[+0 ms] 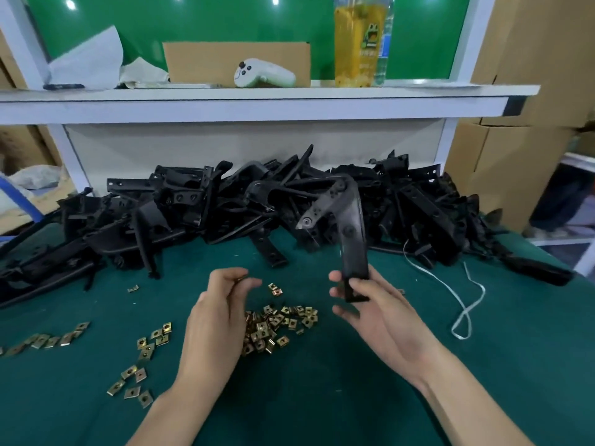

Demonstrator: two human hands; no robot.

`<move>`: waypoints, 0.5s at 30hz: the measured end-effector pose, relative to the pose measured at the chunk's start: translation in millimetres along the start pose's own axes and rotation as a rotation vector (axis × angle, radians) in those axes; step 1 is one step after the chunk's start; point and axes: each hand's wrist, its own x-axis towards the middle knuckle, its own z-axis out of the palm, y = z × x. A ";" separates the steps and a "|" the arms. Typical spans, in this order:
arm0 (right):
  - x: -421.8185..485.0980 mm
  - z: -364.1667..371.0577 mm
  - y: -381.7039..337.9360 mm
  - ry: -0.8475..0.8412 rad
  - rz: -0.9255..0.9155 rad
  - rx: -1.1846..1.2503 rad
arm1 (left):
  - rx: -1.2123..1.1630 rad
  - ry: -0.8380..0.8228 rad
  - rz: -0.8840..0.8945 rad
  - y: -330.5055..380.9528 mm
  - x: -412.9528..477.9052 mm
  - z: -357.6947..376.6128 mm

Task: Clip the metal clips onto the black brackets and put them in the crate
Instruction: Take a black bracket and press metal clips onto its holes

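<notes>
- Head camera looks down at a green table (322,400) with a heap of clips (277,326) in the middle of it
- left hand (219,313) is just left of the heap of clips and a bit above it; its fingers are curled, and the thumb and fingertips pinch one small gold clip (240,279)
- right hand (370,313) is just right of the heap of clips; its thumb and fingers are wrapped round the bottom end of a black bracket (349,226)
- the bracket stands up tall from the hand, off the table, and its top bends over to the left
- the clip and the bracket are apart, with a gap between the two hands
- behind the heap of clips, a big pile of brackets (193,207) runs right across the table, all jumbled up
- left of the heap of clips, a few loose clips (154,339) lie flat on the table, and some more sit nearer the person
- right of the heap of clips, past the right hand, a white string (463,304) lies in a loop
- far behind the heap of clips and higher up, a white shelf (257,101) holds a yellow bottle (360,43), a white controller (264,74) and a piece of cardboard (206,59)
</notes>
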 end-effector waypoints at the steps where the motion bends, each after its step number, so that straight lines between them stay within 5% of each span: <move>1: 0.5 0.2 1.3 -0.005 -0.001 0.017 | -0.051 0.025 -0.016 2.3 -0.2 0.8; 10: 5.3 -8.6 -0.4 0.239 -0.178 0.006 | -0.605 -0.138 -0.284 30.6 -12.4 21.6; 15: 0.5 -3.8 -9.4 0.252 -0.139 -0.195 | -0.855 -0.215 -0.427 33.4 -14.1 22.3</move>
